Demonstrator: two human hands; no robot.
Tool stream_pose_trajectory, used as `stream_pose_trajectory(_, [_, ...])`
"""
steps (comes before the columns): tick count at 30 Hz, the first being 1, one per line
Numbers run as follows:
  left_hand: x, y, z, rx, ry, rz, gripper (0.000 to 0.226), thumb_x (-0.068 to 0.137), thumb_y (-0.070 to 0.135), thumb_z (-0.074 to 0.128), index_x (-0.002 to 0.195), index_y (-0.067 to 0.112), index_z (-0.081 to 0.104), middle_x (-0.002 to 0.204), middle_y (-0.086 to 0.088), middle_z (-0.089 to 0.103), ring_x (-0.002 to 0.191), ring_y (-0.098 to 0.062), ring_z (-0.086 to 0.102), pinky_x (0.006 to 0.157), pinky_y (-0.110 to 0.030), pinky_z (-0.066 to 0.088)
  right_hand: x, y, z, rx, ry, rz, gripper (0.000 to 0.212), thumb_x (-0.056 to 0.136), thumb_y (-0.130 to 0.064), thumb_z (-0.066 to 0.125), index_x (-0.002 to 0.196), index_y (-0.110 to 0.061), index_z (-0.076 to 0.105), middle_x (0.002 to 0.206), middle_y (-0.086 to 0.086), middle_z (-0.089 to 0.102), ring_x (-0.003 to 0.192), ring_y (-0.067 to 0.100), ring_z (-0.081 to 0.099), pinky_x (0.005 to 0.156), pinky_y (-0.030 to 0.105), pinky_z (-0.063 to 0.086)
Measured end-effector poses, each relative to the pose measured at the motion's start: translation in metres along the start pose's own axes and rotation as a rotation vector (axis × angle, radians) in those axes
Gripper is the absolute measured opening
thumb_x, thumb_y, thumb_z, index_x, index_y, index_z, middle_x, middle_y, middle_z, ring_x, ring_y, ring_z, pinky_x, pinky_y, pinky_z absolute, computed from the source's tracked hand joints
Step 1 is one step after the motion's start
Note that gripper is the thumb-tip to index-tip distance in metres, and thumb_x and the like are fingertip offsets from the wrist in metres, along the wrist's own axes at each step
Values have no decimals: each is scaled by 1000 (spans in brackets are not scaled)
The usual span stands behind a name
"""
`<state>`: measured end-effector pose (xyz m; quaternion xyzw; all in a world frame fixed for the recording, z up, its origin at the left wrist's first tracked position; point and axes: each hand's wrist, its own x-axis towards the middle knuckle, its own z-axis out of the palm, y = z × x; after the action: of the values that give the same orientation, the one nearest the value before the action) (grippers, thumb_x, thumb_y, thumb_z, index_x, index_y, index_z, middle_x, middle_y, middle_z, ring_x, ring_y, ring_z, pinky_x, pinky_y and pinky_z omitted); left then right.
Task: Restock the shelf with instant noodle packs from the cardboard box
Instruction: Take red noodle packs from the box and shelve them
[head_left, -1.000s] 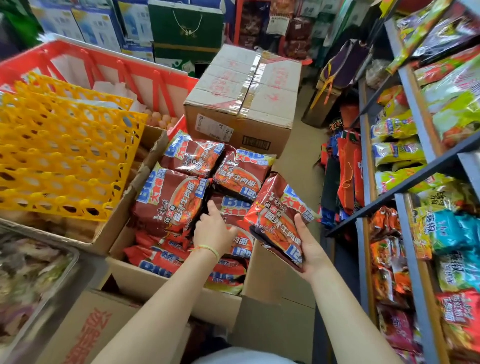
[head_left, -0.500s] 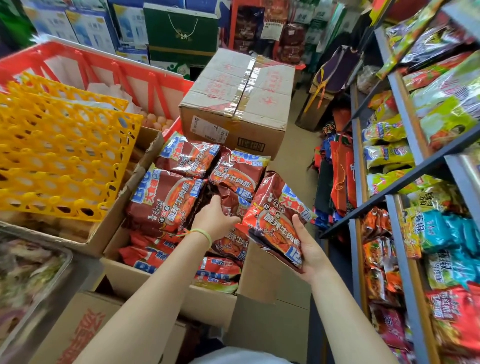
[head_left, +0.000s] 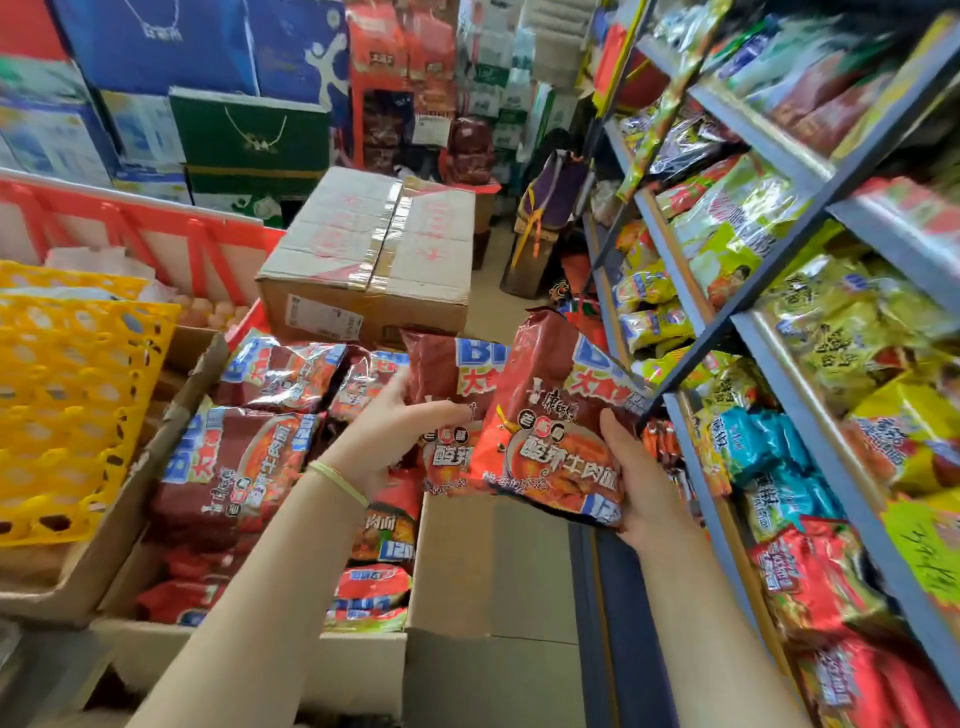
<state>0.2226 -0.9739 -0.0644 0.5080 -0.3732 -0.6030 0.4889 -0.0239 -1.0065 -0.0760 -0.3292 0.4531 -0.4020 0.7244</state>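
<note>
- Packs of red instant noodles are filling the open cardboard box (head_left: 457, 561) below your arms.
- Your left hand (head_left: 389, 436) is gripping one red noodle pack (head_left: 447, 415), thumb curled over its front, lifted clear of the box.
- Your right hand (head_left: 639, 478) is holding a second noodle pack (head_left: 556, 415) from its right edge, fingers wrapped behind it, overlapping the first.
- Both packs are hovering just left of the grey shelf (head_left: 696, 374), which is carrying yellow, blue and red packets.
</note>
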Motion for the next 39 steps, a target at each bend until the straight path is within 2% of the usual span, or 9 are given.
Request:
stream_pose_trajectory(3, [-3,6,45,-39,-163,25,45,91,25,71,132,25,54,115,-10,72,103,-34,70,92,-53,54,-35,-25,-19,-132,121,-106,65,68,-38,75,126,-14,62,109,13,75,93,28,74,85,45,59])
stream_pose_trajectory(6, [-10,20,99,30,-182,57,42,92,49,62,130,33,54,104,15,74,84,-3,72,71,-23,59,-80,-40,-36,-138,193,-198,57,69,-34,76,123,-22,61,109,8,76,94,26,74,87,46,59])
stream_pose_trajectory(9, [-29,25,155,33,-385,-73,84,66,81,65,132,30,57,118,-4,72,99,-25,72,89,-44,58,-129,-52,-60,-201,325,-319,53,75,-37,76,124,-33,57,115,-2,74,101,17,72,91,40,57])
stream_pose_trajectory(14, [-83,30,258,192,-590,23,76,64,43,89,127,26,50,110,-6,75,97,-26,73,81,-40,60,-229,-70,-107,-344,557,-521,35,90,-25,71,115,-34,49,104,-24,63,76,-24,60,67,0,45])
stream_pose_trajectory(19, [-151,10,358,158,-680,153,64,65,13,87,120,18,57,102,-10,76,90,-29,74,72,-35,61,-333,-68,-154,-419,758,-624,36,88,-40,70,115,-38,47,107,-30,62,93,-18,58,70,-5,38])
stream_pose_trajectory(23, [-198,-9,417,34,-720,191,64,61,25,86,120,15,63,104,-15,75,92,-35,73,78,-40,61,-418,-63,-180,-397,798,-713,34,90,-20,71,115,-25,48,90,-30,69,84,-20,61,73,3,43])
stream_pose_trajectory(31, [-302,-18,499,-86,-964,244,64,63,34,81,123,20,63,111,-13,73,98,-33,72,78,-43,57,-576,-52,-194,-413,893,-753,65,74,-3,82,124,-28,49,103,-26,72,98,-5,68,74,11,52])
stream_pose_trajectory(36, [-349,-10,566,-8,-1088,321,38,89,29,67,126,24,57,115,-3,72,104,-20,70,90,-41,56,-639,-73,-229,-276,1127,-848,62,61,-19,87,118,-23,62,104,-3,77,95,15,74,82,29,58])
stream_pose_trajectory(39, [-345,-16,608,161,-1005,515,80,79,52,71,145,22,37,121,2,66,111,-15,65,99,-44,51,-659,-93,-264,-235,1237,-843,55,66,-26,90,116,-18,68,102,-1,77,93,18,74,89,36,56])
